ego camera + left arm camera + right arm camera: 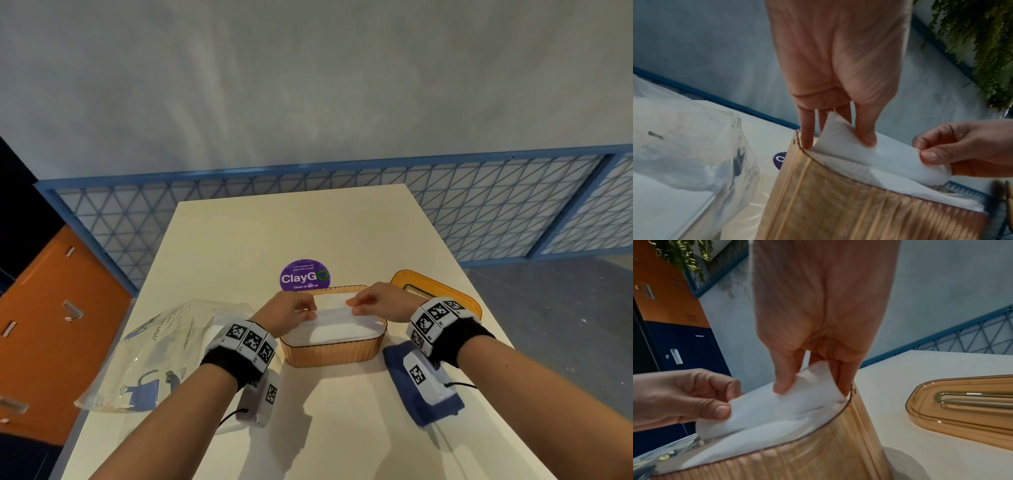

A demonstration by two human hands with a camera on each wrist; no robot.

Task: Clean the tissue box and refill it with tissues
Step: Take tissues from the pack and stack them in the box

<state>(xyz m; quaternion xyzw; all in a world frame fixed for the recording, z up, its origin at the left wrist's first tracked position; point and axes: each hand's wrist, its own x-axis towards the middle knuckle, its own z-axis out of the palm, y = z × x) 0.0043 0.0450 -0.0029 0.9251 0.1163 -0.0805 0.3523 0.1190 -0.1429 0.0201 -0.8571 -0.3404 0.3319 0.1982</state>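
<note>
While both hands work over the open amber tissue box (334, 353), the step in hand looks like raising the top tissue (334, 313) so it can later feed through the lid's slot. The left hand (291, 313) pinches one end of that sheet between thumb and fingers, and the right hand (376, 305) pinches the other end the same way; the sheet arches between the two pinches, just above the stack. To do this well, I would judge that only the top sheet should be taken, both ends lifted evenly, with the pull kept gentle so the thin paper does not tear or drag the sheets beneath it out of line.

Below the fingertips, the box holds a white stack of tissues (748, 439) that reaches nearly to its rim. Beyond the right fingers lies the amber lid (442, 291), off the box, on the table (342, 428). Outside the left fingers lies a clear plastic wrapper (147, 356), seemingly emptied. Near the right wrist sits a blue cloth (397, 359).
</note>
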